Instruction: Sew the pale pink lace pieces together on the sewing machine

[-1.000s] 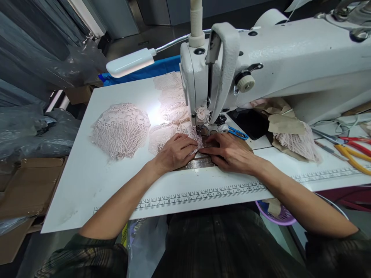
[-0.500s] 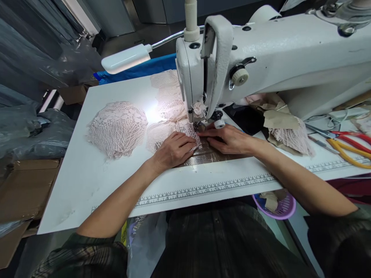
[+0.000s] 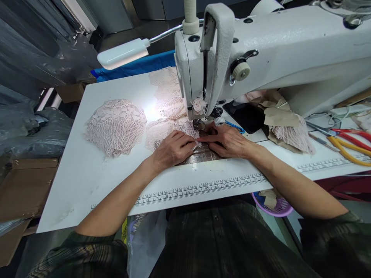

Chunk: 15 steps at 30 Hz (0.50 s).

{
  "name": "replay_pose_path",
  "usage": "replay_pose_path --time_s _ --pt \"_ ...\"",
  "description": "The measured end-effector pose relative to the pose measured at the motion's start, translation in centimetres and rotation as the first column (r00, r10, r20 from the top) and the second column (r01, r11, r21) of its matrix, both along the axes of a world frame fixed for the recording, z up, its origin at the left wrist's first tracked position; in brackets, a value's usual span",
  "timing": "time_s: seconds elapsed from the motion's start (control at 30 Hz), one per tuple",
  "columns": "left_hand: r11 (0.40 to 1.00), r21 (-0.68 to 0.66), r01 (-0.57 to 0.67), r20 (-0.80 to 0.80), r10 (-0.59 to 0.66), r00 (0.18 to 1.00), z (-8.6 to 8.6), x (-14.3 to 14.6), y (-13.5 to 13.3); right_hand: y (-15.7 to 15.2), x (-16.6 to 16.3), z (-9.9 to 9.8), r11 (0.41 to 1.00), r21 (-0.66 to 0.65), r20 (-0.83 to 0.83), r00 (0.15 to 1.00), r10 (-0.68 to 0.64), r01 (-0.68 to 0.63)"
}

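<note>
Pale pink lace runs under the sewing machine's needle area. My left hand presses on the lace's near part, fingers bent together with the lace at their tips; its thumb is mostly hidden. From the other side, my right hand reaches in, palm down, near the presser foot. Its forefinger is stretched out, its tip touching the lace edge beside my left fingertips. A gap shows between that finger and the thumb. Both hands rest by the shiny metal plate.
A heap of lace pieces lies to the left under the lamp. On the right are a black phone, blue tweezers, lace with brown paper and yellow-handled scissors. A purple basket hangs below the table edge.
My right hand has shifted slightly left, its forefinger now at the lace edge, and the blue tweezers show more. The view has moved a little; my left hand stays on the lace.
</note>
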State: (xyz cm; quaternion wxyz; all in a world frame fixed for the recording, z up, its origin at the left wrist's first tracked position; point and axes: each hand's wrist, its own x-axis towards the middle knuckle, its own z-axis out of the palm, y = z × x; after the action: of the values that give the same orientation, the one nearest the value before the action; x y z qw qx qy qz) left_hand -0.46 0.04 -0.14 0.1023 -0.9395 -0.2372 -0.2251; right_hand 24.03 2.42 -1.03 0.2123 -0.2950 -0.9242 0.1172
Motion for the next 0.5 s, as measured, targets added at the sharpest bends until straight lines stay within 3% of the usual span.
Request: replay_pose_path --time_s 0.33,0.5 --pt "0.996 -0.085 0.002 -0.05 -0.007 0.999 0.9 0.0 -0.6 -1.0 -0.3 0.2 0.994 0.112 0.044 0.999 -0.012 0.007" --pt "0.998 -0.068 -0.012 -0.042 0.009 0.999 0.8 0.1 -0.7 -0.9 -0.1 0.1 0.999 0.047 -0.041 0.999 0.007 -0.005"
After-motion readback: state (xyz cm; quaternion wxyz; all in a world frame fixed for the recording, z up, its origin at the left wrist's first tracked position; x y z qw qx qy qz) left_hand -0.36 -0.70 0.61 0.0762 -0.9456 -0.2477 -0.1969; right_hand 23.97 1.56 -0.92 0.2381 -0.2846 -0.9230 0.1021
